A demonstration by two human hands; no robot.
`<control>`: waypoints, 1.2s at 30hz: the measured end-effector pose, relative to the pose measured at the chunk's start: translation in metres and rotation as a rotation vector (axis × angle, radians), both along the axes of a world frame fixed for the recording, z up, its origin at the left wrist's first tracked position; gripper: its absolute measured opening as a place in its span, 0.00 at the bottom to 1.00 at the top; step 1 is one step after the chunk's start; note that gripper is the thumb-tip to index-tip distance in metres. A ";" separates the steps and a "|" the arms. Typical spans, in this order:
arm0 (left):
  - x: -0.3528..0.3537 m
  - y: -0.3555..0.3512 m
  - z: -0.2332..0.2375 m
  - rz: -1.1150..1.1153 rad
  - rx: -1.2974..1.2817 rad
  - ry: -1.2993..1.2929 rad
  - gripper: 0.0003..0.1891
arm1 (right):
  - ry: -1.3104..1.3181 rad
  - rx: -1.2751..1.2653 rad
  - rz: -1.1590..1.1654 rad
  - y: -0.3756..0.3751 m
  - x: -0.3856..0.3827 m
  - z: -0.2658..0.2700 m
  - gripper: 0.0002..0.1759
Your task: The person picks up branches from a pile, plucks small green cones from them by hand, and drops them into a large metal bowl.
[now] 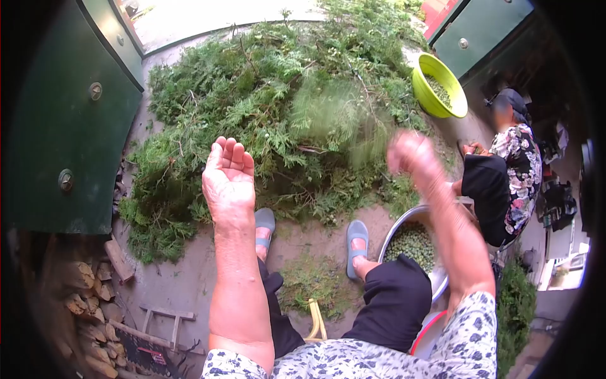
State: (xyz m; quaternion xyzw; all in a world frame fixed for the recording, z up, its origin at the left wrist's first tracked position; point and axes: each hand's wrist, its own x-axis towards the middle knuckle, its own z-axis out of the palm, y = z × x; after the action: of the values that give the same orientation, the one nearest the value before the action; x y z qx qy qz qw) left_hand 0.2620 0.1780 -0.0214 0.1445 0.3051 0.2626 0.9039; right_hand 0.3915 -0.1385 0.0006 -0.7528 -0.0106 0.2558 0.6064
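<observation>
My left hand (231, 177) is raised palm up, fingers stretched and slightly curled, with nothing in it. My right hand (410, 151) is smeared by motion at the right of the pile; a blurred green sprig (328, 114) extends to its left, and whether the fingers grip it cannot be made out. Beyond both hands spreads a large pile of green conifer branches (252, 107). By my right leg a metal basin (389, 235) holds many small green cones or berries (410, 245), with my right forearm above its edge.
A yellow-green basin (423, 88) stands at the upper right. Another person (519, 158) sits at the right. Green metal doors (69, 126) flank the pile. Firewood (95, 316) and a wooden frame (165, 312) lie lower left. A red-rimmed container (421, 338) is beside my right leg.
</observation>
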 end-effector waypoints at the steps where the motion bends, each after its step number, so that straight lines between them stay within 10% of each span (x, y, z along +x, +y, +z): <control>1: -0.001 0.003 -0.001 0.001 0.001 0.011 0.10 | -0.165 0.396 -0.115 -0.002 0.030 0.020 0.10; 6: -0.009 0.023 -0.003 0.067 -0.004 -0.049 0.07 | -0.276 0.364 -0.225 0.025 0.055 0.030 0.20; 13: -0.024 0.027 0.006 0.142 -0.008 -0.030 0.07 | 0.286 0.207 0.016 0.116 -0.020 -0.125 0.23; 20: -0.031 0.034 0.008 0.125 -0.034 -0.034 0.08 | 0.322 0.434 -0.144 0.198 0.013 -0.212 0.26; 27: -0.025 0.027 0.009 0.053 -0.044 -0.032 0.09 | 0.428 0.608 -0.276 0.228 0.010 -0.223 0.28; 36: -0.025 0.020 0.009 0.070 -0.016 0.083 0.09 | -0.102 0.370 -0.138 0.155 -0.011 -0.146 0.15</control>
State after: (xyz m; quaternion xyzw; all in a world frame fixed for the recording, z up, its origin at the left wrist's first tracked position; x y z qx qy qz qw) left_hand 0.2370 0.1983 -0.0125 0.1373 0.3495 0.2851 0.8819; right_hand 0.3809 0.0163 -0.1457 -0.6394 -0.0368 0.1689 0.7492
